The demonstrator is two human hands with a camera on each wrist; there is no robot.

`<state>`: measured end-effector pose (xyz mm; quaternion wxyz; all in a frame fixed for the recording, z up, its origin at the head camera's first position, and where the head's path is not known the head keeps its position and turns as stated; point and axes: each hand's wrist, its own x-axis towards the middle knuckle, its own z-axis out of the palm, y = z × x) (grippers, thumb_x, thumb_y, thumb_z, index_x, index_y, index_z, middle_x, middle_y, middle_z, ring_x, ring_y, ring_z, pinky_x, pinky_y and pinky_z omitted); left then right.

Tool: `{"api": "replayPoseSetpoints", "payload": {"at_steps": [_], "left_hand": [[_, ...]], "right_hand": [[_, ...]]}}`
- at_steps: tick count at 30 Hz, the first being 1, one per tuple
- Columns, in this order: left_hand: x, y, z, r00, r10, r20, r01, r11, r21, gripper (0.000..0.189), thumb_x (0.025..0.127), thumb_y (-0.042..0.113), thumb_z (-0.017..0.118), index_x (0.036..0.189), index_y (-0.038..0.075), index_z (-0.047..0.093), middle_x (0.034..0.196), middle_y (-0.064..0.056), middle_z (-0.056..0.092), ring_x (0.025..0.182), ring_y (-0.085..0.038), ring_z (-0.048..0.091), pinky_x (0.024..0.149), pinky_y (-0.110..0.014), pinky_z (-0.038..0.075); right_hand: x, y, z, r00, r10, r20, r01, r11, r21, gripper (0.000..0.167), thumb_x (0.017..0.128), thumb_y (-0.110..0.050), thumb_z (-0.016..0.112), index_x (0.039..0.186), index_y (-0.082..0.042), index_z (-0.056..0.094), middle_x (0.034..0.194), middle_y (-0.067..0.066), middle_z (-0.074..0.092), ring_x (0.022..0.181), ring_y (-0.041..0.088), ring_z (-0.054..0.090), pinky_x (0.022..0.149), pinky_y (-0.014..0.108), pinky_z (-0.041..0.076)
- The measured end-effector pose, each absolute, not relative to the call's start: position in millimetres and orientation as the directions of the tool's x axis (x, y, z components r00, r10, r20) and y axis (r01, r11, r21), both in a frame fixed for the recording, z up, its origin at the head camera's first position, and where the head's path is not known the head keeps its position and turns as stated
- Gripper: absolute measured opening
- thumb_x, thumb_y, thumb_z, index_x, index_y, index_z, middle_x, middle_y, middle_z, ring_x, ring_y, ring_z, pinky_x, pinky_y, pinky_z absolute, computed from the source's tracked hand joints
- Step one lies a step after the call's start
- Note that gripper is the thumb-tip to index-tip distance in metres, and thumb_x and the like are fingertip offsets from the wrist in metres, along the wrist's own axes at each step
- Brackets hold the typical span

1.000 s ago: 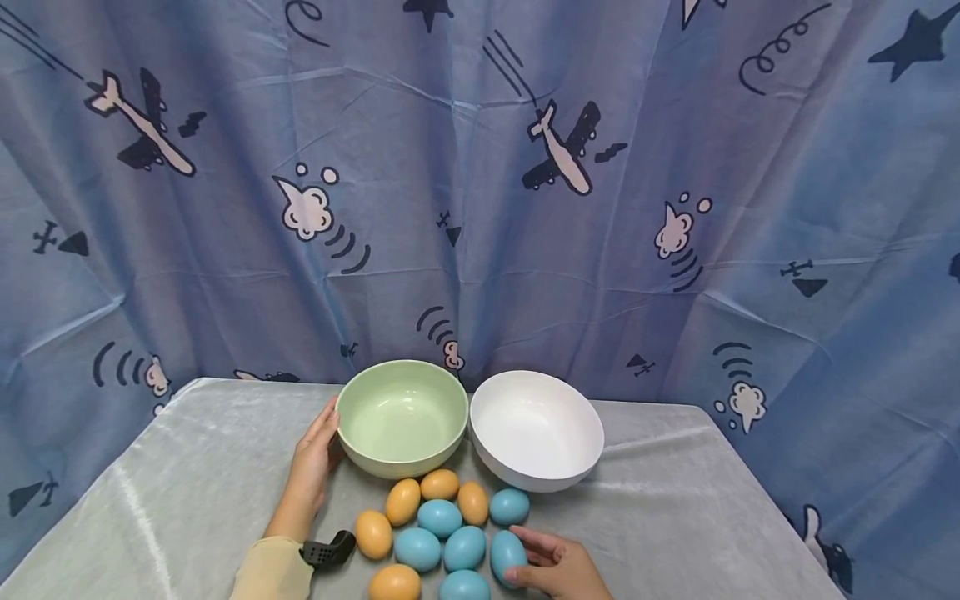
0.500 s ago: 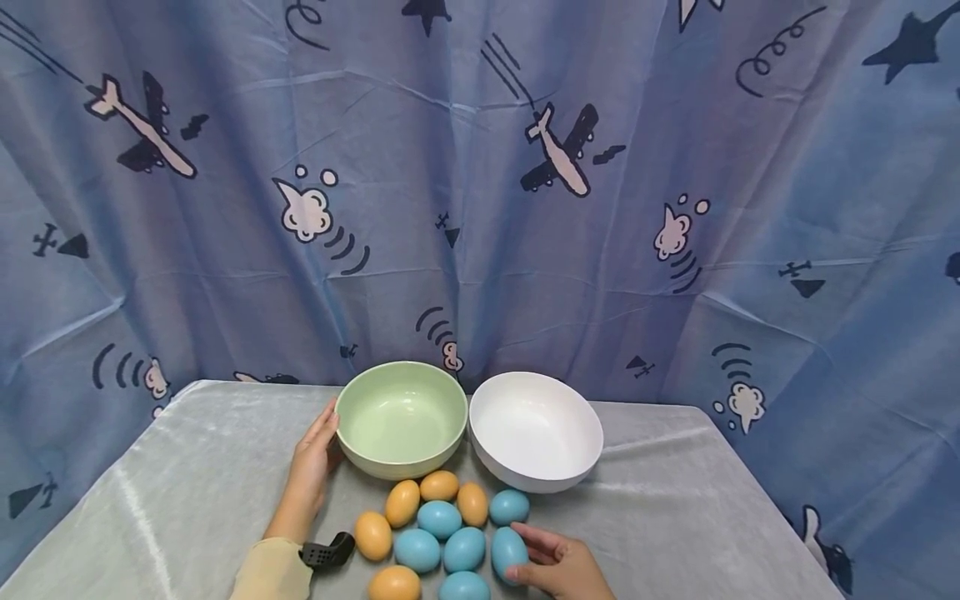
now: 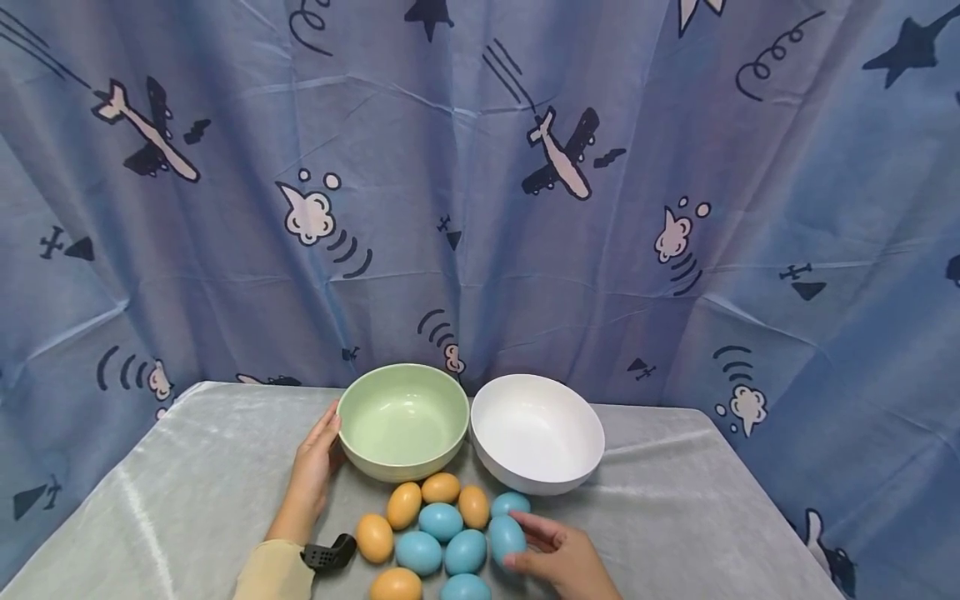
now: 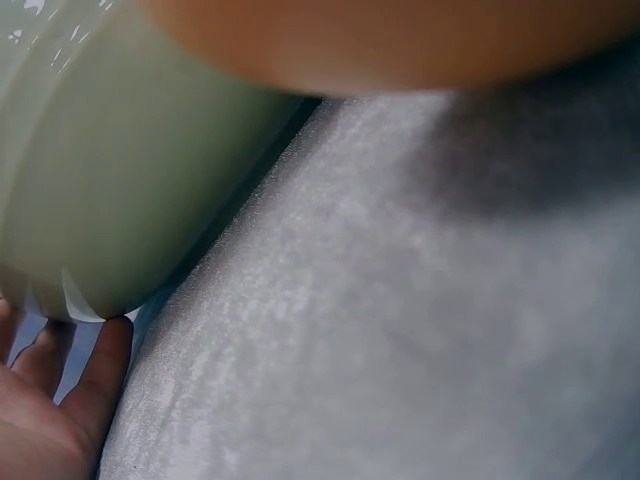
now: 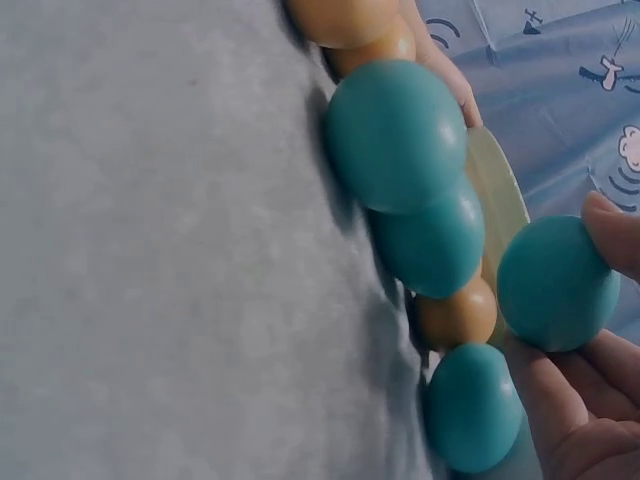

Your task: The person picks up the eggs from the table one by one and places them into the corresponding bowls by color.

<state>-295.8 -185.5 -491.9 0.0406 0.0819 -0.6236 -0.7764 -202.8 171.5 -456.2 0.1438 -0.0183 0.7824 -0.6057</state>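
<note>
My left hand (image 3: 315, 467) rests its fingers, fairly straight, against the outer left side of a green bowl (image 3: 403, 421). In the left wrist view, the fingertips (image 4: 112, 345) touch the lower wall of that bowl (image 4: 120, 180). My right hand (image 3: 566, 557) pinches a blue egg (image 3: 506, 542) between thumb and fingers. The right wrist view shows this held egg (image 5: 556, 283) raised off the cloth, above the other eggs. Just behind it in the head view lies another blue egg (image 3: 512, 503), partly hidden by it.
A white bowl (image 3: 536, 433) stands against the green one on its right. Several orange eggs (image 3: 374, 537) and blue eggs (image 3: 418, 552) lie close together before the bowls on a grey cloth-covered table (image 3: 675, 500). A blue patterned curtain (image 3: 480, 208) hangs behind.
My right hand has lifted the blue egg slightly up and away, so it now overlaps the egg behind it. The left hand stays at the green bowl.
</note>
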Motion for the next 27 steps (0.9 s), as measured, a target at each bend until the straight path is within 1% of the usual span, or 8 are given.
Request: {"api": "replayPoseSetpoints", "payload": {"at_steps": [6, 10, 12, 17, 19, 23, 27], "left_hand": [[-295, -184, -491, -0.984, -0.161, -0.074, -0.039, -0.214, 0.976, 0.063, 0.107, 0.044, 0.039, 0.16, 0.02, 0.018, 0.168, 0.0, 0.015, 0.153, -0.024, 0.019, 0.121, -0.05, 0.025], [-295, -184, -492, -0.984, -0.163, -0.075, -0.038, -0.216, 0.976, 0.063, 0.107, 0.045, 0.039, 0.16, 0.019, 0.018, 0.168, 0.0, 0.016, 0.153, -0.024, 0.02, 0.12, -0.049, 0.026], [-296, -185, -492, -0.984, -0.164, -0.072, -0.036, -0.216, 0.976, 0.063, 0.107, 0.044, 0.039, 0.16, 0.019, 0.019, 0.168, 0.0, 0.016, 0.153, -0.024, 0.019, 0.121, -0.049, 0.025], [-296, -186, -492, -0.984, -0.165, -0.069, -0.033, -0.209, 0.977, 0.061, 0.107, 0.042, 0.039, 0.16, 0.02, 0.018, 0.168, 0.0, 0.015, 0.154, -0.025, 0.017, 0.122, -0.051, 0.023], [-297, -186, -492, -0.984, -0.163, -0.07, -0.036, -0.204, 0.978, 0.061, 0.107, 0.042, 0.039, 0.16, 0.02, 0.018, 0.168, 0.0, 0.014, 0.154, -0.025, 0.016, 0.122, -0.052, 0.022], [-297, -186, -492, -0.984, -0.163, -0.073, -0.039, -0.203, 0.978, 0.062, 0.107, 0.043, 0.039, 0.16, 0.02, 0.018, 0.168, 0.0, 0.015, 0.154, -0.026, 0.017, 0.122, -0.052, 0.023], [-296, -185, -492, -0.983, -0.167, -0.074, -0.038, -0.205, 0.978, 0.062, 0.107, 0.043, 0.04, 0.16, 0.019, 0.019, 0.168, -0.001, 0.016, 0.154, -0.026, 0.018, 0.121, -0.052, 0.023]], "right_hand": [[-205, 171, -452, -0.959, -0.237, -0.152, 0.097, 0.227, -0.969, 0.061, 0.081, -0.017, 0.083, 0.134, 0.003, 0.06, 0.135, 0.019, 0.063, 0.12, 0.028, 0.063, 0.088, 0.028, 0.057], [-206, 170, -446, -0.959, -0.253, -0.13, 0.076, 0.211, -0.974, 0.063, 0.081, -0.018, 0.083, 0.134, 0.004, 0.059, 0.135, 0.019, 0.063, 0.117, 0.021, 0.065, 0.086, 0.025, 0.057], [-207, 170, -442, -0.959, -0.259, -0.118, 0.063, 0.209, -0.976, 0.062, 0.081, -0.017, 0.082, 0.134, 0.005, 0.059, 0.134, 0.019, 0.063, 0.116, 0.019, 0.065, 0.086, 0.024, 0.057], [-211, 167, -430, -0.96, -0.268, -0.081, 0.026, 0.203, -0.979, 0.061, 0.081, -0.017, 0.083, 0.134, 0.005, 0.059, 0.13, 0.019, 0.066, 0.117, 0.023, 0.064, 0.085, 0.025, 0.058], [-212, 166, -426, -0.959, -0.274, -0.071, 0.018, 0.192, -0.981, 0.062, 0.08, -0.016, 0.083, 0.134, 0.005, 0.059, 0.128, 0.019, 0.066, 0.116, 0.022, 0.064, 0.086, 0.024, 0.057], [-214, 163, -419, -0.956, -0.29, -0.047, -0.003, 0.167, -0.986, 0.063, 0.079, -0.015, 0.084, 0.133, 0.006, 0.059, 0.126, 0.02, 0.067, 0.111, 0.015, 0.065, 0.086, 0.024, 0.057], [-215, 162, -413, -0.954, -0.297, -0.035, -0.015, 0.163, -0.986, 0.062, 0.079, -0.014, 0.083, 0.133, 0.006, 0.059, 0.122, 0.02, 0.069, 0.103, 0.008, 0.067, 0.083, 0.023, 0.057]]}}
